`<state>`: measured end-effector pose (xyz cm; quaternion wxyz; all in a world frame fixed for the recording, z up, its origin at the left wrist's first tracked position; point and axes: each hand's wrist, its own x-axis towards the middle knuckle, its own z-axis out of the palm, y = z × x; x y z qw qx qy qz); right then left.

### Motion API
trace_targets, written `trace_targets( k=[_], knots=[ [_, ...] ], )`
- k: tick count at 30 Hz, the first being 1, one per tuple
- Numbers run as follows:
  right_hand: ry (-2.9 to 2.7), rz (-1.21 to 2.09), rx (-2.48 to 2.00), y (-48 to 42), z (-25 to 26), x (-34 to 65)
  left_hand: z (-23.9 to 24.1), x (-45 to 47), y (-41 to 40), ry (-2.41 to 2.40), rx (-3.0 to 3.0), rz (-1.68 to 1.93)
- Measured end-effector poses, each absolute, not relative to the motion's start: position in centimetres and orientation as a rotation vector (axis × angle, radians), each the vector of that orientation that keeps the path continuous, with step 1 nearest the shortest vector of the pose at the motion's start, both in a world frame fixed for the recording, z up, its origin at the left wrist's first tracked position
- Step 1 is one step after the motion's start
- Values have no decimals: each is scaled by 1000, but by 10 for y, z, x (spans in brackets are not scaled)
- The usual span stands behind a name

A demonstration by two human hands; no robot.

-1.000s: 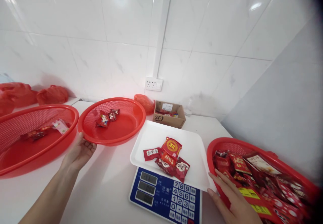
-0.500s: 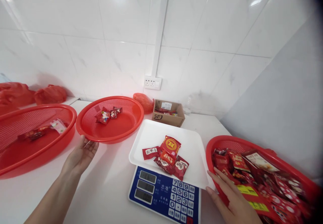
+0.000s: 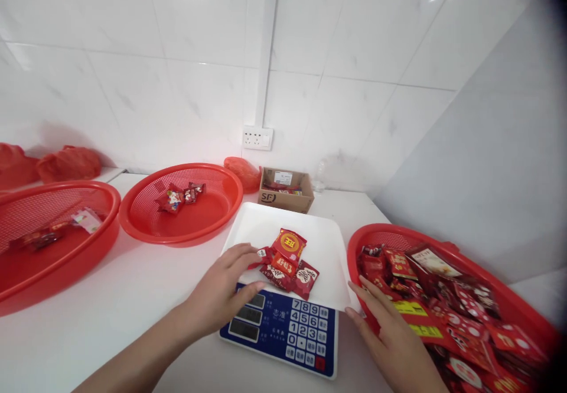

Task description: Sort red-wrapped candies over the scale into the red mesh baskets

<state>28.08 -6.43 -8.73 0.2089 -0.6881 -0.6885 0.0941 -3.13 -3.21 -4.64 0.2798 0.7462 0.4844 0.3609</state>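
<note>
A white tray (image 3: 328, 245) sits on a blue scale (image 3: 292, 334) and carries several red snack packets (image 3: 289, 258). My left hand (image 3: 224, 292) curves over the tray's front left corner. Its fingertips touch a small red packet (image 3: 264, 255), and the thumb lies along the tray's front edge above the scale's display. My right hand (image 3: 390, 340) lies with fingers stretched out at the tray's front right corner, against the rim of a red basket (image 3: 354, 245) full of red packets.
Two more red mesh baskets, one in the middle (image 3: 221, 210) and one at the far left (image 3: 106, 204), each hold a few packets. A small cardboard box (image 3: 283, 201) and red bags (image 3: 68, 162) stand by the tiled wall. A grey panel rises on the right.
My left hand left the rim of the middle basket and moved right onto the tray's front left corner. The right hand stayed by the tray's right corner. The view shifted slightly.
</note>
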Motion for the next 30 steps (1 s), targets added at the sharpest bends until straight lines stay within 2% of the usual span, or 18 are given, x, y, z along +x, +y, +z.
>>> trace_targets(
  k=[5,14,17,23,26,30],
  knots=[
    [-1903,296,-1909,-66,-86,277,-61,-20,-22,1334,2167,616],
    [-1926,284,-1920,-65,-88,279,-57,-30,-28,1341,2184,633],
    [-1932,288,-1924,-64,-91,281,-57,-33,-26,1382,2064,755],
    [-1956,259,-1900,-61,-97,285,-33,-64,10,1620,1572,1279],
    [-1979,234,-1887,-60,-100,287,-19,-86,40,1686,1494,1324],
    [-1999,172,-1869,-60,-102,289,-24,-104,76,1659,1405,1272]
  ],
)
